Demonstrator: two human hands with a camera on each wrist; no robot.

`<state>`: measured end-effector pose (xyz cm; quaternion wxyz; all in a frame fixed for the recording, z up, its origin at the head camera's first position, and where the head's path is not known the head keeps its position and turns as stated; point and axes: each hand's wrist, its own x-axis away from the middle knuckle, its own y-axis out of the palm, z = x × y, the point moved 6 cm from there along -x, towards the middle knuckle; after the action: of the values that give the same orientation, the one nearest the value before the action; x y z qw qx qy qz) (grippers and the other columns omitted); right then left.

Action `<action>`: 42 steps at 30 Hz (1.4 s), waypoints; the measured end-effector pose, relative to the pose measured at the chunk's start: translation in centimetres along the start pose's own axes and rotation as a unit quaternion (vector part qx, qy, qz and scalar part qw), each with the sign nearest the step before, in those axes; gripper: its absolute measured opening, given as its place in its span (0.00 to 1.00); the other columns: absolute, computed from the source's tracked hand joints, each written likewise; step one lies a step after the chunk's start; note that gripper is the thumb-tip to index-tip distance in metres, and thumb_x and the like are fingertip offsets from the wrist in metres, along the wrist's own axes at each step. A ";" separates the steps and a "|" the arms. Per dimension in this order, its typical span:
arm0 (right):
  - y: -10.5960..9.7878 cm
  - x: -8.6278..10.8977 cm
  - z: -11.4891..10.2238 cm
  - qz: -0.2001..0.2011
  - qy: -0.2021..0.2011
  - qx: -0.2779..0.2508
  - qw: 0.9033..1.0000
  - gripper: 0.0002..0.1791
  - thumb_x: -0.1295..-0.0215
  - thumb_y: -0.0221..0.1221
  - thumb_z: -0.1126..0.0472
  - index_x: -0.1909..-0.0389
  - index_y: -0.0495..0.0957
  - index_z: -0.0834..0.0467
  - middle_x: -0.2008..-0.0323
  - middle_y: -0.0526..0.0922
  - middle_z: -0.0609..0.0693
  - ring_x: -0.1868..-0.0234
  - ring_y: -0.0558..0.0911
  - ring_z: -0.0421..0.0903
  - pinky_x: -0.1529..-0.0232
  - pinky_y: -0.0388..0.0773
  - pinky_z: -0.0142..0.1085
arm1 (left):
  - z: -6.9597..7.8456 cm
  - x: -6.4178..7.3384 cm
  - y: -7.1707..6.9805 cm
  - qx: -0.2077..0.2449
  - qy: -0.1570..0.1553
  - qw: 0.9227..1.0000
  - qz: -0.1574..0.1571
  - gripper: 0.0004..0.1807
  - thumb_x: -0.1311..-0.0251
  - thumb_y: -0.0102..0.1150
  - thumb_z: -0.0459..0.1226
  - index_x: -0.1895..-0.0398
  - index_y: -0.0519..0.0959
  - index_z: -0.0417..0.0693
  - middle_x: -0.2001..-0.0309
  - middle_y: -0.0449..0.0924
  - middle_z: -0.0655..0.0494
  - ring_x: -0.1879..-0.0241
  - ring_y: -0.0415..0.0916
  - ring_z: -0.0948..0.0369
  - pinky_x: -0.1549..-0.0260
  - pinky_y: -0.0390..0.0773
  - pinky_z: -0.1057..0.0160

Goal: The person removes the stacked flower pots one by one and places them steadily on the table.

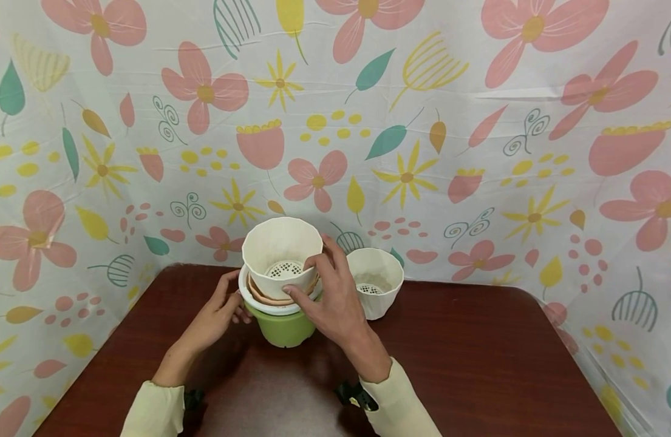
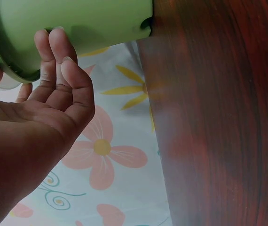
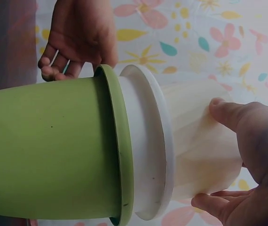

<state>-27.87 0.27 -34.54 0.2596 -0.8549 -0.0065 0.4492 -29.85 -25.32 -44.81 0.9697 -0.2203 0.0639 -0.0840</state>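
Observation:
A green flower pot stands on the table with a white pot and a tan-orange pot nested inside it. Topmost is a cream faceted pot with drainage holes in its base, sitting partly in the stack. My right hand grips the cream pot's right side, thumb outside on the near wall. At the stack's left, my left hand holds the green pot near its rim; its lower fingers are loosely bent by the green wall. The exact index finger contact is partly hidden.
Another cream faceted pot stands upright just right of the stack, behind my right hand. The dark red-brown wooden table ends at a flower-printed cloth hanging behind and at both sides.

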 end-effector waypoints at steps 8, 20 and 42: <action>-0.3 -0.1 -0.3 0.009 -0.007 -0.003 1.000 0.25 0.42 0.80 0.55 0.58 0.73 0.59 0.27 0.66 0.67 0.23 0.67 0.62 0.33 0.76 0.52 | 0.1 0.0 0.0 -0.001 0.000 1.000 0.000 0.25 0.13 0.39 0.43 0.19 0.52 0.61 0.59 0.83 0.44 0.60 0.83 0.50 0.57 0.80 0.55; -0.8 -0.2 -0.5 0.025 -0.020 -0.011 0.999 0.26 0.43 0.81 0.56 0.58 0.73 0.60 0.27 0.66 0.67 0.24 0.68 0.62 0.33 0.76 0.53 | 0.0 0.0 0.1 0.002 0.001 1.000 0.000 0.25 0.13 0.38 0.43 0.19 0.52 0.60 0.59 0.82 0.44 0.60 0.84 0.50 0.57 0.80 0.55; -1.7 -0.5 -1.1 0.047 -0.027 -0.028 0.998 0.25 0.43 0.81 0.58 0.58 0.73 0.60 0.25 0.65 0.66 0.21 0.65 0.59 0.32 0.75 0.53 | 0.2 0.1 0.2 0.002 -0.003 1.000 0.001 0.25 0.13 0.39 0.45 0.19 0.52 0.60 0.58 0.81 0.42 0.60 0.83 0.49 0.57 0.80 0.56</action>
<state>-26.89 1.13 -32.88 0.2140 -0.8487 0.0137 0.4834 -29.74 -25.09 -44.75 0.9705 -0.2181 0.0607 -0.0828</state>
